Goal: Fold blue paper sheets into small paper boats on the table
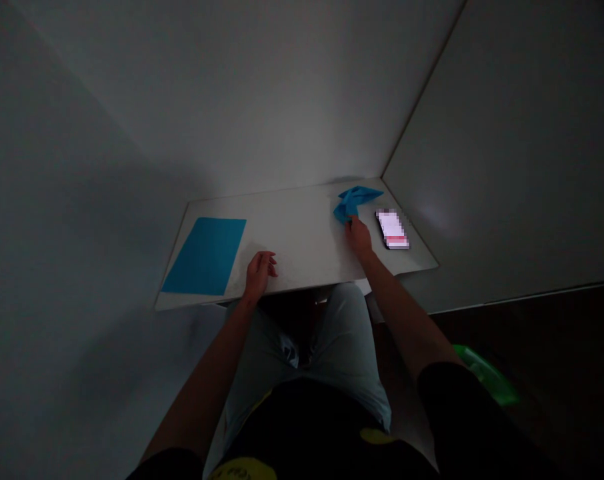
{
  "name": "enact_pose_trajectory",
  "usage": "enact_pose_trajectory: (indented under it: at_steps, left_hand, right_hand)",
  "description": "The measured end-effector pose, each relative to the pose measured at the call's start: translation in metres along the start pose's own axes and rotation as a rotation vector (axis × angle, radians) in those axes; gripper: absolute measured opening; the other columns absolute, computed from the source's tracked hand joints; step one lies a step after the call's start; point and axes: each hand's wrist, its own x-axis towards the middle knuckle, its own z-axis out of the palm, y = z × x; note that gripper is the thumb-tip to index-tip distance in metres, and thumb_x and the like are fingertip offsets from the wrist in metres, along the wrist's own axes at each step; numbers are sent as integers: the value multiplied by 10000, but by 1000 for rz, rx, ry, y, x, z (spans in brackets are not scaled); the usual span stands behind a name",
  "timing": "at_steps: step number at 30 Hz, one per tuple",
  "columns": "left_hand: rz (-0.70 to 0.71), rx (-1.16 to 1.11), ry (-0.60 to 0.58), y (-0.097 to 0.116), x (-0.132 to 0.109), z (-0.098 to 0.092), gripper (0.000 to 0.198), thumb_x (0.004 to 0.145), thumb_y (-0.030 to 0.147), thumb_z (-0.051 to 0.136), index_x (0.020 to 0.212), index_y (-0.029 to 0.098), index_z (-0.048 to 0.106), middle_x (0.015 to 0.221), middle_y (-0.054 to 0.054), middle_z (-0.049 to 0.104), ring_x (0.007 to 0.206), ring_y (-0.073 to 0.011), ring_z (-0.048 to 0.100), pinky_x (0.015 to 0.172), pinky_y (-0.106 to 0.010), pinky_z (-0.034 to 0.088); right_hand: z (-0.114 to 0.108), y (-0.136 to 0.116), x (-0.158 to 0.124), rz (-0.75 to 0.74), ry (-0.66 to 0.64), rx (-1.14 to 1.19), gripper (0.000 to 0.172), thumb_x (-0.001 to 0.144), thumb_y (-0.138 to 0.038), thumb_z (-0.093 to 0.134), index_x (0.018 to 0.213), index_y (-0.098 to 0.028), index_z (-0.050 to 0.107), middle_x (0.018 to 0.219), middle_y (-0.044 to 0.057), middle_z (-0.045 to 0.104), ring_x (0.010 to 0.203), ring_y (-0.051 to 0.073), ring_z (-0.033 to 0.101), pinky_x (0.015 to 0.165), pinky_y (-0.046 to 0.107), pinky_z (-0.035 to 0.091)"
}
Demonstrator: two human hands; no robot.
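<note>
Head view: your right hand (358, 237) at folded blue paper (355, 203), fingertips on its lower edge; can't tell if pinching or only touching. Your left hand (259, 275) empty, fingers loosely curled, near table's front edge. Flat blue paper sheet (205, 257) lies well apart, left side of white tabletop (292, 230). Lit smartphone (393, 229) just beside right hand. Keep fingertips light on folds, paper clear of phone.
</note>
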Motion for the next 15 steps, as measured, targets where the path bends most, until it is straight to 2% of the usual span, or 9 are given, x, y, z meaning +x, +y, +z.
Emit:
enact_pose_trajectory:
  at_steps: [3, 6, 10, 13, 15]
  left_hand:
    - [7, 10, -4, -1, 1, -1, 600, 920, 771, 656, 997, 178, 711, 796, -11, 653, 547, -101, 584, 500, -241, 524]
    - [8, 7, -7, -3, 1, 1, 572, 918, 747, 668, 998, 182, 705, 799, -12, 652, 552, -102, 572, 501, -244, 527]
    - [3, 40, -17, -5, 0, 2, 542, 912, 715, 684, 1038, 188, 688, 853, -38, 683, 650, -142, 628, 547, -269, 559]
    - [89, 185, 23, -3, 0, -16, 481, 941, 664, 675, 1087, 205, 695, 994, -84, 735, 899, -216, 716, 750, -356, 628]
    - [204, 371, 71, 0, 1, -43, 420, 969, 614, 670, 1111, 220, 709, 1123, -109, 754, 1080, -257, 717, 979, -453, 605]
  right_hand:
    - [6, 0, 5, -6, 53, 78, 485, 1062, -303, 426, 1501, -140, 553, 1336, 224, 730, 1189, 347, 689, 1032, 492, 541]
    - [10, -1, -4, -104, 96, 161, 588, 1032, -295, 472, 1608, -178, 448, 1336, 188, 704, 1195, 323, 680, 1043, 478, 549]
    - [16, -3, -30, -194, 88, 251, 707, 981, -342, 557, 1650, -182, 389, 1254, 146, 686, 936, 264, 687, 964, 459, 586]
    - [18, -7, -48, -208, 34, 335, 717, 952, -365, 593, 1619, -184, 406, 1194, 117, 703, 727, 212, 628, 858, 437, 600]
    - [17, -9, -56, -225, -19, 374, 687, 940, -375, 609, 1578, -184, 440, 1147, 101, 715, 688, 201, 620, 808, 421, 593]
